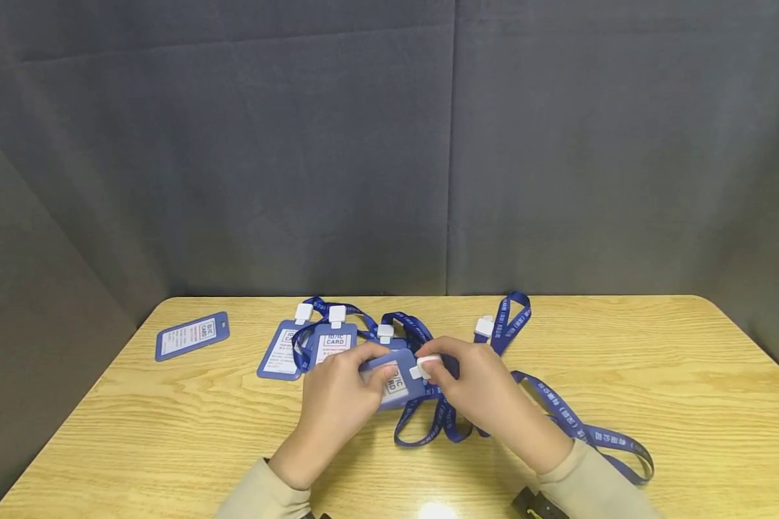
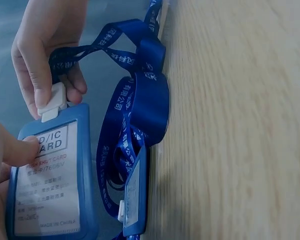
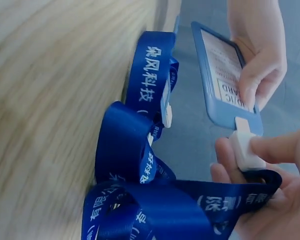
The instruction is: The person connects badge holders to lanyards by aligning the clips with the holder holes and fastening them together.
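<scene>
My left hand [image 1: 337, 393] grips a blue ID card holder [image 1: 399, 388], thumb on its front and fingers behind. A white clip [image 3: 244, 149] is pinched between the thumb and fingers of my right hand [image 1: 474, 371]. The clip's narrow tab meets the slotted end of the holder, as the left wrist view shows; whether it is fastened I cannot tell. From the clip a dark blue lanyard [image 3: 225, 197] with white print runs past my right palm. Both hands are raised a little above the table, over other lanyard loops [image 1: 422, 432].
A lone card holder [image 1: 192, 336] lies at the far left of the wooden table [image 1: 169, 440]. Two holders with white clips [image 1: 337, 314] lie left of my hands, another behind them. Right of them are another clip [image 1: 484, 327] and a loose strap [image 1: 574, 422].
</scene>
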`<state>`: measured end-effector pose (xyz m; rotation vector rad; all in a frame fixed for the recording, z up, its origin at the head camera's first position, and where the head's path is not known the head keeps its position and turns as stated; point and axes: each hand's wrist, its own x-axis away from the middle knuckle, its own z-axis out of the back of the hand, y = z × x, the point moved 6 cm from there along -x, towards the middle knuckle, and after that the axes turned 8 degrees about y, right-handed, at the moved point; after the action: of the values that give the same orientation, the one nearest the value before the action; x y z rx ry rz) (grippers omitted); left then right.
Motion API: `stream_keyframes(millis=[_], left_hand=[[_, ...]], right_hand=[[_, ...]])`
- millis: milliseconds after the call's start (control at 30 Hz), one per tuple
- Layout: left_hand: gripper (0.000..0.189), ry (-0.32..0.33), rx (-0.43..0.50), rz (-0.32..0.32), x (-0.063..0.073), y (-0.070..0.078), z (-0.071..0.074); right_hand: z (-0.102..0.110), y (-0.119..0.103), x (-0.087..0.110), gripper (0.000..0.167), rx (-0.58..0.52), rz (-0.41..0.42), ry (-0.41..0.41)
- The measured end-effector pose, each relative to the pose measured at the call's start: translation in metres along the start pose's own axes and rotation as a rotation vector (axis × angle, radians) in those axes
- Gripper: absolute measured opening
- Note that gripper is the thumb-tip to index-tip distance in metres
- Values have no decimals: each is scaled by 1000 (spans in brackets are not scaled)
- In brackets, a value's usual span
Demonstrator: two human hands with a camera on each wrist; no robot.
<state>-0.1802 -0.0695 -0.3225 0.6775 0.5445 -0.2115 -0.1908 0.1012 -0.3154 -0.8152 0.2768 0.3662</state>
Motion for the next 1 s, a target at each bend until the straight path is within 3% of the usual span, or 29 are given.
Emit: stream_keyframes(millis=[467, 1000], left_hand=[[20, -39, 30, -5, -1, -3, -3], [19, -70, 64, 12, -1, -4, -4]], right_hand=[[3, -2, -2, 13, 45, 90, 35], [4, -2, -1, 15, 27, 53, 18]])
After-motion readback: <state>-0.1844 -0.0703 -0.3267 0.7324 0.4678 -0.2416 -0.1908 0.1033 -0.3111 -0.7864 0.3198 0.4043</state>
